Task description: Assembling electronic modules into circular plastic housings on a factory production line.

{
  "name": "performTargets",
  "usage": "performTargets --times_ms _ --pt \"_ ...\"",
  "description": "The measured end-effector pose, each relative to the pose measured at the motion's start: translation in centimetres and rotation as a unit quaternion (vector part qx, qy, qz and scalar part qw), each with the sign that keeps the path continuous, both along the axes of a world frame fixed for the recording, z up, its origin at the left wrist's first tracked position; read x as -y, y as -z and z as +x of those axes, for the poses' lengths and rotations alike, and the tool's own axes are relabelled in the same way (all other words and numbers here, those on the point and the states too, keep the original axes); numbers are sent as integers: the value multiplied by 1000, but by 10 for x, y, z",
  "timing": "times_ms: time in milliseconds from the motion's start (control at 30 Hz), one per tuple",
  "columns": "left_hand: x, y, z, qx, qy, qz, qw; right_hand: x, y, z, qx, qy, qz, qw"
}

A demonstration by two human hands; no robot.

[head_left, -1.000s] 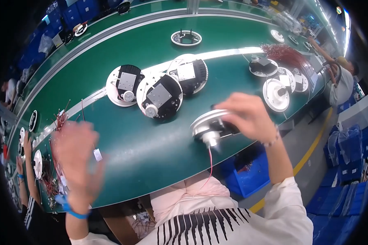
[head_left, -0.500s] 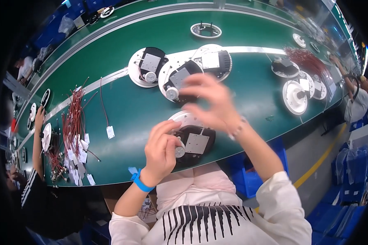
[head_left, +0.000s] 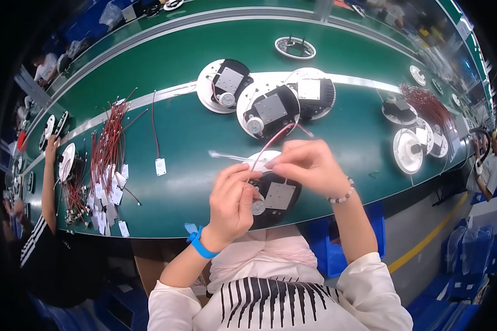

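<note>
Leads pinched in the right hand, apparently mid-routing, want steadiness from the left hand, curled, its hold unclear.

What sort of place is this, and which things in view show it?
Probably a factory assembly line: a long green workbench carries several similar round black-and-white units, a bundle of red wires with white tags lies at the left, and another person's arm reaches over the bench.
</note>
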State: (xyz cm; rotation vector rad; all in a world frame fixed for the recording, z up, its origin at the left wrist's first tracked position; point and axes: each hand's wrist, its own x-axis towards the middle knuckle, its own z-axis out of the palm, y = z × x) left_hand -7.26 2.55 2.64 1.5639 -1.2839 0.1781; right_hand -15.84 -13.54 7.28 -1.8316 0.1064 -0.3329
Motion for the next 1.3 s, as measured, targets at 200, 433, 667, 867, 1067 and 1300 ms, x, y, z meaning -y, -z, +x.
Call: performTargets --times_ms 200,433,667,867,1067,1300 --pt "-2 -2 0 -1 -6 10 1000 -17 -11 13 125 -35 -136 982" --pt "2 -2 -3 -17 13 -12 1000 -32 -27 12 113 -55 -215 969" --pt "4 -5 -11 -2 -6 -9 1000 -44 -27 14 142 -60 -334 930" --pt "4 -16 -14 -26 16 -5 1000 -45 -38 12 162 -103 -251 949" --pt "-21 4 4 -185 98 174 962 -38 -43 13 305 -62 12 950" --pt "5 -19 23 -404 85 35 910 -36 -43 -7 138 -71 320 935"
